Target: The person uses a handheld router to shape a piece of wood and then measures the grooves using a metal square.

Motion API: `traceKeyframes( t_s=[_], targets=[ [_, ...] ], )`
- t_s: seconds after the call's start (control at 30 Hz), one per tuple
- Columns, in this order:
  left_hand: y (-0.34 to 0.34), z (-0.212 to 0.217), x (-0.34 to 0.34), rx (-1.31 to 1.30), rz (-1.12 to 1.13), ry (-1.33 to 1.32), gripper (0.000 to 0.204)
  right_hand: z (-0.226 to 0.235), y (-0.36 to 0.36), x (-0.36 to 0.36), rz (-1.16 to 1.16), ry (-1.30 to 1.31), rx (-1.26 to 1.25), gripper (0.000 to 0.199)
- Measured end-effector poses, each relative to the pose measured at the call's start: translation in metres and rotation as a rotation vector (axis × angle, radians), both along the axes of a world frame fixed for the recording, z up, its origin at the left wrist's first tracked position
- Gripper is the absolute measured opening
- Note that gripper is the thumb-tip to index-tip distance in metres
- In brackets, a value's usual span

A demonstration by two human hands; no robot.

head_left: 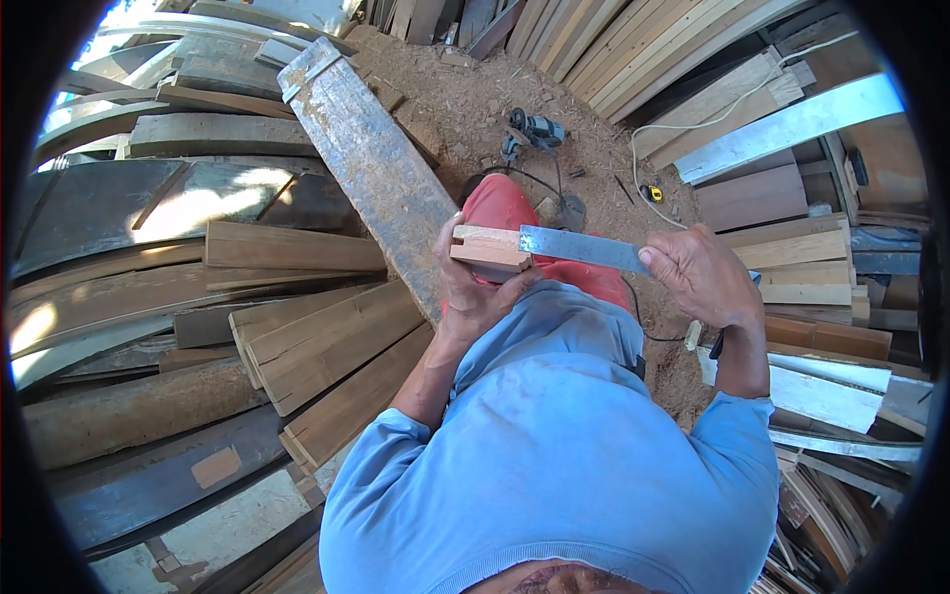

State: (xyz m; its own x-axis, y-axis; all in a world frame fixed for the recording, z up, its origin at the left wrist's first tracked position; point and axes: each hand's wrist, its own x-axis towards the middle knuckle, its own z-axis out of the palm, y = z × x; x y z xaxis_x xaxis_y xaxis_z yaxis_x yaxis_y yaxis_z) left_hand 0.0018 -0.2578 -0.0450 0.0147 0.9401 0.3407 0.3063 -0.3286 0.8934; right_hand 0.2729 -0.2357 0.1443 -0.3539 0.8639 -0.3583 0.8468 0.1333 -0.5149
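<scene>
My left hand (470, 287) is closed round a short wooden block (490, 249), which has a notch at its left end and a groove along its near side. The block is held above my lap, over the red trousers (502, 203). In my right hand (703, 275) is a flat metal blade (582, 247), pinched by its right end between thumb and fingers. The blade lies nearly level, and its left end meets the block's right end. What my right fingers cover of the blade is hidden.
A long worn plank (371, 158) slants just left of my legs. A corded power tool (534, 129) rests on the sawdust-covered ground ahead. To the right lies a yellow tape measure (650, 193) beside a pale cord (638, 148). Stacked boards (336, 342) surround me on both sides.
</scene>
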Motion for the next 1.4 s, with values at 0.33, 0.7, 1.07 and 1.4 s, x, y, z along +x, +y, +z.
traceKeyframes(
  t_s=[0.33, 0.7, 1.07, 1.4],
  targets=[
    [0.003, 0.003, 0.003, 0.04, -0.063, 0.019, 0.118, -0.011, -0.002, 0.014, -0.002, 0.03, 0.087, 0.046],
    [0.017, 0.02, -0.001, 0.067, -0.095, 0.126, 0.102, -0.031, 0.0, 0.017, -0.114, 0.132, 0.074, 0.046],
    [0.03, 0.013, 0.025, -0.153, 0.118, 0.002, 0.12, -0.042, -0.001, 0.008, -0.15, 0.239, 0.036, 0.04],
    [0.063, 0.05, -0.021, -0.444, -0.576, -0.759, 0.106, -0.038, -0.011, 0.021, -0.428, 0.653, 0.131, 0.033]
  ],
)
